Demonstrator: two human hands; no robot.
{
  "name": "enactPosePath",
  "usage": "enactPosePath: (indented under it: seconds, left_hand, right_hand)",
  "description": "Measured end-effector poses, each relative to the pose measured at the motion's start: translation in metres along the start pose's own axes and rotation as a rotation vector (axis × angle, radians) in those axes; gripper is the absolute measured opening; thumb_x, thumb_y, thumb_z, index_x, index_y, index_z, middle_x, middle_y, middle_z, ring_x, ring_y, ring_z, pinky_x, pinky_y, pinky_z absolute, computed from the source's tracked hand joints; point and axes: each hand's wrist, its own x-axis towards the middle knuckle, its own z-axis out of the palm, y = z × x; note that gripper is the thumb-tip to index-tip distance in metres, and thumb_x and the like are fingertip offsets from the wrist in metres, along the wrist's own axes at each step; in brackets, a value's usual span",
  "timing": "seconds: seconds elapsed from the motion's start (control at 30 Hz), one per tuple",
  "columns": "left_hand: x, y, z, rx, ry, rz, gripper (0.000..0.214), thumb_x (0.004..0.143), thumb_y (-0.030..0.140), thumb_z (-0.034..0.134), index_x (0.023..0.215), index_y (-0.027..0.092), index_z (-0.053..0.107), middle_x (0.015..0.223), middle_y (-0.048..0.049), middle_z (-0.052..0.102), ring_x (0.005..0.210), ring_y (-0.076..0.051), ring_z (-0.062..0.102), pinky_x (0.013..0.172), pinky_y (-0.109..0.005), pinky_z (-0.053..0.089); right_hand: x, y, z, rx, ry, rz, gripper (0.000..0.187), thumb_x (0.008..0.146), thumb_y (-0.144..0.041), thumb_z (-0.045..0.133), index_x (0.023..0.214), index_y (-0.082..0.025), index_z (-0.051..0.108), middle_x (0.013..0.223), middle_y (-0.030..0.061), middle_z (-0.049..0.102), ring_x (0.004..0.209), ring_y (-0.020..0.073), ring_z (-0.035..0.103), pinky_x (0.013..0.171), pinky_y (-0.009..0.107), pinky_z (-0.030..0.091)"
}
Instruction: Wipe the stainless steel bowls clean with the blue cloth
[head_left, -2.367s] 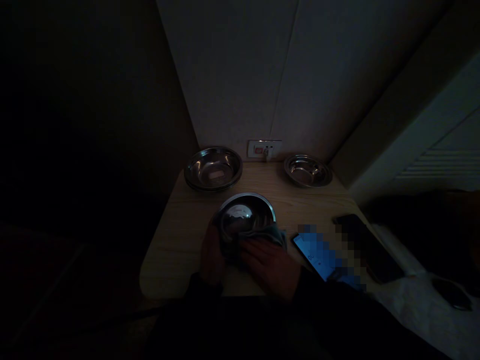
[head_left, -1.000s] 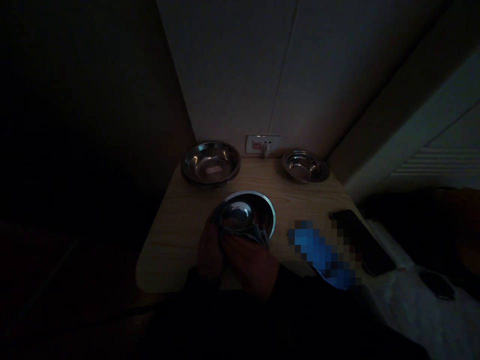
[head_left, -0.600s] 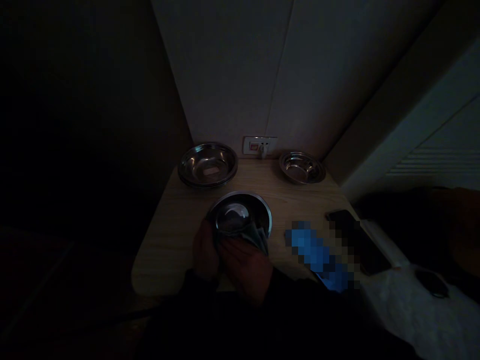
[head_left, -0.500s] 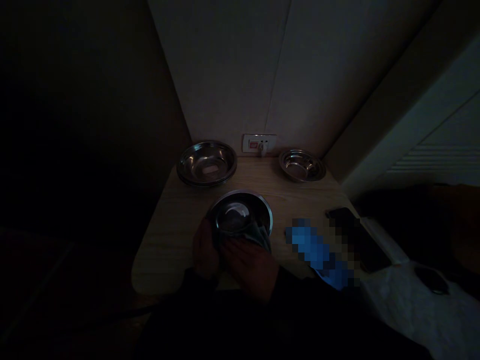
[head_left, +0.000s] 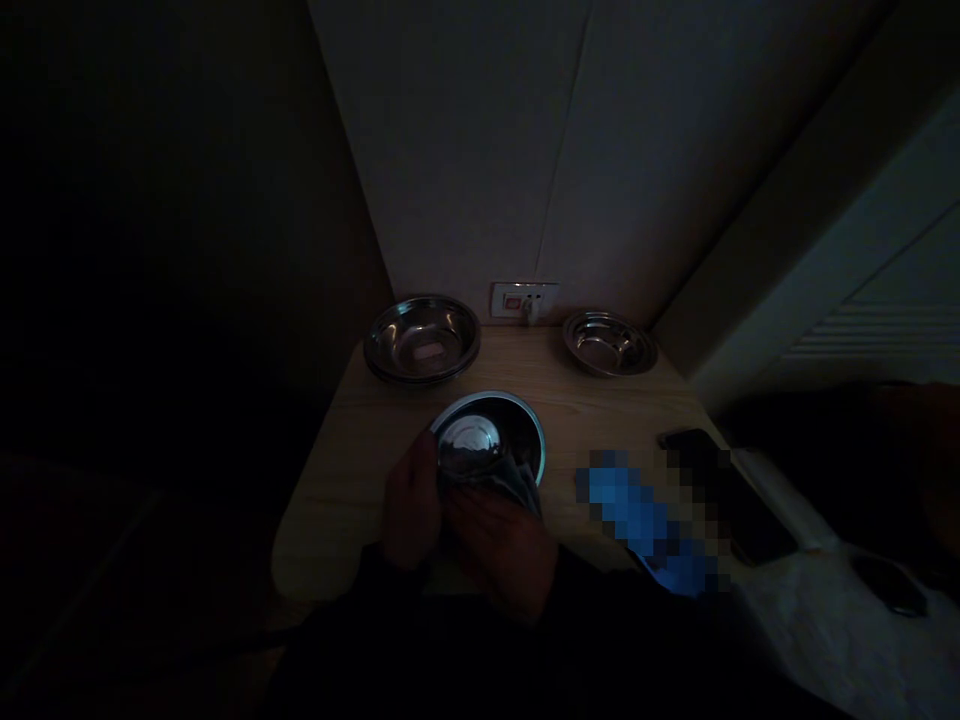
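Observation:
A shiny metal bowl (head_left: 471,440) is tipped toward me near the front of the small wooden table. My left hand (head_left: 412,503) grips its left rim, thumb side up. My right hand (head_left: 504,548) presses a dark cloth (head_left: 514,483) against the near side of the bowl, fingers together and pointing left. Part of the cloth sticks out to the right of those fingers. The bowl's near edge is hidden behind the hands and cloth, and dim light blurs the finger details.
Stacked metal bowls (head_left: 422,345) stand at the table's back left, another metal bowl (head_left: 609,345) at the back right. A wall socket (head_left: 523,300) is behind them. On the right lie a pixelated blue object (head_left: 634,515) and a dark phone-like slab (head_left: 739,500).
The whole view has shifted slightly, so things sit lower and a little to the right. Both hands stay on the bowl and cloth, and the bowl's tilt differs a little.

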Motion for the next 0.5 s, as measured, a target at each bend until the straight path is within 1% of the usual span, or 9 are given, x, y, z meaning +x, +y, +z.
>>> enactPosePath:
  seconds: [0.07, 0.13, 0.2, 0.27, 0.33, 0.4, 0.43, 0.5]
  left_hand:
    - [0.002, 0.005, -0.004, 0.06, -0.073, 0.023, 0.054, 0.088, 0.055, 0.038, 0.103, 0.013, 0.068, 0.102, -0.0101, 0.071, 0.096, -0.025, 0.063, 0.089, -0.035, 0.047]
    - [0.005, 0.011, -0.005, 0.091, -0.13, 0.017, 0.053, 0.087, 0.054, 0.04, 0.104, 0.014, 0.068, 0.104, -0.0103, 0.071, 0.096, -0.025, 0.063, 0.09, -0.036, 0.046]
    - [0.008, 0.016, -0.004, 0.072, -0.158, -0.02, 0.053, 0.086, 0.055, 0.042, 0.107, 0.014, 0.068, 0.109, -0.0107, 0.07, 0.097, -0.026, 0.063, 0.091, -0.037, 0.045]
    - [0.013, 0.018, -0.003, 0.034, -0.166, -0.074, 0.054, 0.084, 0.056, 0.044, 0.107, 0.013, 0.068, 0.111, -0.0116, 0.069, 0.099, -0.027, 0.063, 0.093, -0.038, 0.044]
    - [0.016, 0.013, -0.004, -0.008, -0.166, -0.092, 0.056, 0.082, 0.058, 0.045, 0.106, 0.012, 0.068, 0.114, -0.0128, 0.067, 0.106, -0.028, 0.061, 0.098, -0.039, 0.041]
    - [0.018, 0.003, -0.005, -0.068, -0.161, -0.055, 0.058, 0.081, 0.059, 0.046, 0.111, 0.013, 0.065, 0.123, -0.0127, 0.062, 0.116, -0.028, 0.055, 0.105, -0.04, 0.035]
    - [0.016, -0.003, -0.005, -0.107, -0.177, -0.032, 0.059, 0.081, 0.057, 0.048, 0.12, 0.014, 0.06, 0.13, -0.0118, 0.058, 0.121, -0.027, 0.052, 0.107, -0.04, 0.034]
    - [0.011, -0.015, -0.001, -0.172, -0.156, -0.051, 0.063, 0.082, 0.056, 0.049, 0.132, 0.019, 0.049, 0.136, -0.0117, 0.053, 0.122, -0.026, 0.051, 0.104, -0.041, 0.037]
  right_hand:
    - [-0.005, 0.01, -0.009, -0.053, -0.046, -0.092, 0.032, 0.093, -0.017, 0.045, 0.121, -0.008, 0.057, 0.12, 0.0133, 0.064, 0.113, 0.0217, 0.059, 0.098, 0.038, 0.049]
    - [-0.011, 0.021, -0.019, -0.118, -0.076, -0.16, 0.029, 0.093, -0.014, 0.044, 0.117, -0.009, 0.059, 0.117, 0.0119, 0.066, 0.108, 0.0223, 0.062, 0.093, 0.039, 0.052]
    - [-0.015, 0.026, -0.022, -0.163, -0.072, -0.176, 0.028, 0.092, -0.011, 0.043, 0.114, -0.008, 0.06, 0.115, 0.0123, 0.067, 0.105, 0.0232, 0.063, 0.09, 0.039, 0.054]
    - [-0.016, 0.025, -0.018, -0.176, -0.031, -0.18, 0.028, 0.092, -0.011, 0.043, 0.113, -0.005, 0.061, 0.112, 0.0136, 0.068, 0.102, 0.0244, 0.065, 0.086, 0.038, 0.056]
    - [-0.014, 0.021, -0.013, -0.165, 0.018, -0.188, 0.028, 0.091, -0.011, 0.044, 0.113, -0.004, 0.06, 0.111, 0.0143, 0.068, 0.101, 0.0255, 0.065, 0.085, 0.038, 0.057]
    - [-0.01, 0.018, -0.01, -0.126, 0.07, -0.169, 0.03, 0.09, -0.011, 0.045, 0.116, -0.005, 0.058, 0.11, 0.0146, 0.069, 0.101, 0.0247, 0.065, 0.086, 0.037, 0.056]
    - [-0.009, 0.018, -0.011, -0.097, 0.095, -0.14, 0.032, 0.089, -0.011, 0.045, 0.119, -0.006, 0.056, 0.11, 0.0147, 0.069, 0.101, 0.0236, 0.065, 0.087, 0.036, 0.056]
    - [-0.005, 0.017, -0.014, -0.022, 0.122, -0.061, 0.038, 0.089, -0.012, 0.044, 0.126, -0.007, 0.051, 0.109, 0.0154, 0.069, 0.102, 0.0217, 0.065, 0.088, 0.033, 0.055]
